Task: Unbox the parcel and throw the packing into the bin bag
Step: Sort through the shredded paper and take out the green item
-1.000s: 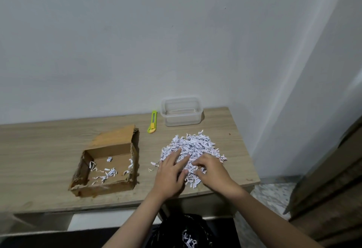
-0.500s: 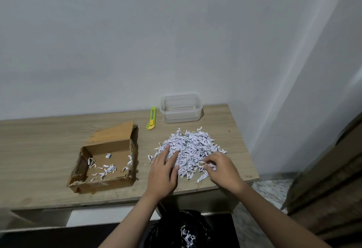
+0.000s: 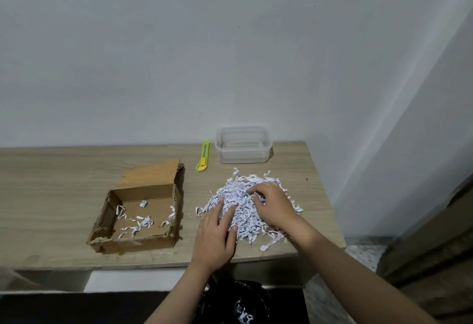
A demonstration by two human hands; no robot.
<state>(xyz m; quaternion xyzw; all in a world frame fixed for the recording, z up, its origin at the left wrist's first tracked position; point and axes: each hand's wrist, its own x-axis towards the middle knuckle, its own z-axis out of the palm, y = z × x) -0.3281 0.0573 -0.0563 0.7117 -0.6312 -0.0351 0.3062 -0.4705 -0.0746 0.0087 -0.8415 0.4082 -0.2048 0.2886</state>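
My left hand (image 3: 214, 234) lies flat and open against the heap of white shredded paper (image 3: 243, 211), my right hand (image 3: 272, 205) curled loosely into its top.

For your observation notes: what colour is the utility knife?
Lime green with an orange slider, head view.

Pretty dim, flat light in your shot; the wall (image 3: 179, 54) looks grey and grainy. Soft shadow right of the cardboard box (image 3: 138, 218). Wide-angle bend at the edges, slightly soft overall.
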